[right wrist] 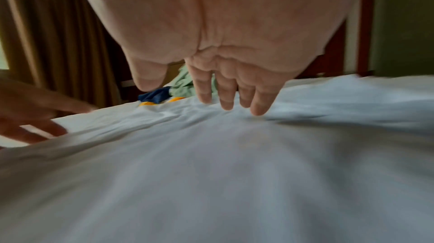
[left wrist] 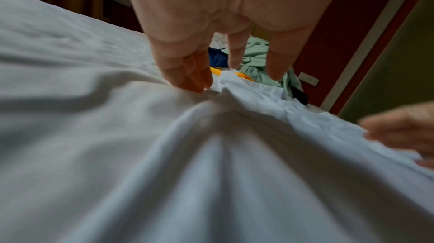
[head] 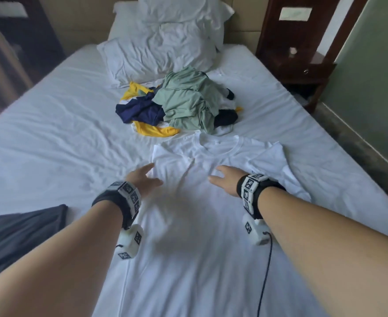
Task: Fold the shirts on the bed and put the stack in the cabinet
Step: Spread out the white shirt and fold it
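On the bed (head: 51, 115) in front of us a white T-shirt (head: 195, 225) lies spread flat, its round neck opening toward the pillows (head: 156, 53) and its hem running off toward our body. Our left hand (head: 142, 178) rests on the shirt near its left shoulder with the fingers (left wrist: 187, 72) straight and slightly spread, the tips touching the cloth; from the left wrist view a soft ridge of fabric rises just before those fingertips. Our right hand (head: 225, 180) lies palm down on the chest area near the right sleeve, its fingers (right wrist: 227, 96) straight, held close together and touching the cloth, the thumb set apart. Neither hand holds or pinches anything. The two hands lie well apart, one on each side of the shirt's middle. Beyond the collar, between the T-shirt and the pillows, sits an unfolded pile of clothes: a pale green shirt (head: 188, 101) on top, a navy garment (head: 140, 109) to its left, and yellow cloth (head: 154, 131) showing beneath, with something dark (head: 226, 117) at the pile's right edge. A dark grey cloth (head: 17, 236) lies at the near left edge of the bed beside our left forearm. Both wrists carry black bands with marker blocks, and a black cable (head: 266, 271) trails from the right one across the shirt. A dark wooden nightstand (head: 302, 69) stands to the right of the bed's head. Both wrist views are blurred.
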A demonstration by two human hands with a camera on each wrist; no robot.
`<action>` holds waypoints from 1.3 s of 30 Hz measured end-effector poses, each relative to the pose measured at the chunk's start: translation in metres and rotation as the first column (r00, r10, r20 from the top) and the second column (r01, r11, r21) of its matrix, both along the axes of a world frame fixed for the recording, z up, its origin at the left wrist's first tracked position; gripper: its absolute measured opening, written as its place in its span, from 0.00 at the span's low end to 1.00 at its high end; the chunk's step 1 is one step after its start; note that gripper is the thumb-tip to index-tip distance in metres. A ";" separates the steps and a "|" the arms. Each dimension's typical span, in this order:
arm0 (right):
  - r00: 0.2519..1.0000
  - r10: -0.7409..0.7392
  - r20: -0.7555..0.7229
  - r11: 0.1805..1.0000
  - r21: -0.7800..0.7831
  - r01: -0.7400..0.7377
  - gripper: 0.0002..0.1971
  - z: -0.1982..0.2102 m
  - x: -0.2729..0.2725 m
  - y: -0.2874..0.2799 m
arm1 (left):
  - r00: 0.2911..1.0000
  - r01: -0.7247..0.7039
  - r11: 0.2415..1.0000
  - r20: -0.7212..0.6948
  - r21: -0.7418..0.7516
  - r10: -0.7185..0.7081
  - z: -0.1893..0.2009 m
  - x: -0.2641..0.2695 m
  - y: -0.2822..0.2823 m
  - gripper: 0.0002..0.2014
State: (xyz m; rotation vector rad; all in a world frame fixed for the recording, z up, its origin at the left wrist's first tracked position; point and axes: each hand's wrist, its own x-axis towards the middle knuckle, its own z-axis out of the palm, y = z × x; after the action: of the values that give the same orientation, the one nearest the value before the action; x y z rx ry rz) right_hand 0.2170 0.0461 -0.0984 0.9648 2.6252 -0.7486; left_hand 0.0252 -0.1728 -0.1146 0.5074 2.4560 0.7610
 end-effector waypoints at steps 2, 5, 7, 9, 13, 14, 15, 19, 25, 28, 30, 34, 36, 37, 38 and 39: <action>0.988 -0.154 0.005 0.987 0.054 0.154 0.34 0.007 0.055 0.023 | 0.993 -0.117 0.992 0.025 0.054 0.116 0.007 0.025 -0.016 0.36; 0.946 -0.309 0.096 0.947 0.122 0.297 0.30 0.018 0.134 0.041 | 0.964 -0.251 0.966 0.099 0.053 0.245 0.014 0.058 -0.045 0.32; 0.890 -0.428 0.160 0.898 0.193 0.397 0.35 0.016 0.187 0.046 | 0.965 -0.246 0.969 0.092 -0.019 0.247 0.015 0.078 -0.065 0.25; 0.833 -0.530 0.160 0.840 0.238 0.488 0.37 0.000 0.231 0.047 | 0.954 -0.281 0.958 0.092 -0.056 0.285 0.012 0.097 -0.080 0.16; 0.856 -0.515 0.049 0.856 0.078 0.510 0.47 -0.031 0.300 0.023 | 0.920 -0.382 0.923 0.076 -0.046 0.385 0.000 0.145 -0.111 0.13; 0.841 -0.540 -0.021 0.842 -0.003 0.540 0.47 -0.030 0.312 0.010 | 0.913 -0.401 0.915 0.068 -0.037 0.403 -0.005 0.156 -0.118 0.13; 0.795 -0.600 -0.091 0.800 -0.100 0.592 0.44 -0.028 0.324 -0.001 | 0.906 -0.419 0.907 0.060 -0.029 0.420 -0.008 0.167 -0.126 0.14; 0.606 -0.743 -0.285 0.670 -0.305 0.677 0.22 -0.024 0.368 -0.034 | 0.881 -0.468 0.884 0.076 -0.009 0.468 -0.014 0.203 -0.151 0.12; 0.584 -0.756 -0.295 0.651 -0.257 0.714 0.10 -0.035 0.404 -0.082 | 0.772 -0.605 0.786 0.337 0.128 0.540 -0.056 0.214 -0.201 0.23; 0.656 -0.732 -0.183 0.678 -0.290 0.675 0.14 -0.029 0.399 -0.084 | 0.763 -0.596 0.793 0.397 0.127 0.510 -0.051 0.232 -0.216 0.17; 0.675 -0.724 -0.142 0.679 -0.323 0.660 0.15 -0.034 0.399 -0.084 | 0.771 -0.581 0.810 0.369 0.075 0.519 -0.047 0.244 -0.224 0.14; 0.588 -0.776 -0.230 0.630 -0.338 0.699 0.13 -0.053 0.401 -0.083 | 0.802 -0.563 0.825 0.271 0.050 0.532 -0.043 0.259 -0.228 0.29; 0.577 -0.785 -0.225 0.618 -0.356 0.701 0.12 -0.053 0.400 -0.081 | 0.826 -0.539 0.841 0.229 0.049 0.516 -0.034 0.268 -0.222 0.25; 0.566 -0.794 -0.221 0.605 -0.379 0.700 0.11 -0.053 0.399 -0.081 | 0.847 -0.510 0.859 0.192 0.034 0.496 -0.031 0.271 -0.219 0.20; 0.551 -0.802 -0.231 0.594 -0.410 0.692 0.11 -0.052 0.400 -0.080 | 0.880 -0.459 0.888 0.146 0.010 0.453 -0.030 0.273 -0.216 0.15; 0.532 -0.808 -0.251 0.585 -0.442 0.680 0.11 -0.052 0.400 -0.080 | 0.904 -0.418 0.908 0.100 -0.007 0.417 -0.031 0.274 -0.214 0.13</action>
State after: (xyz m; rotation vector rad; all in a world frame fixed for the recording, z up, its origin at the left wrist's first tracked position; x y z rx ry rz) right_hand 0.6174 -0.0343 -0.1500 2.0914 2.1744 -1.6707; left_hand 0.2989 -0.3869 -0.1458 -0.0641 2.4935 0.9455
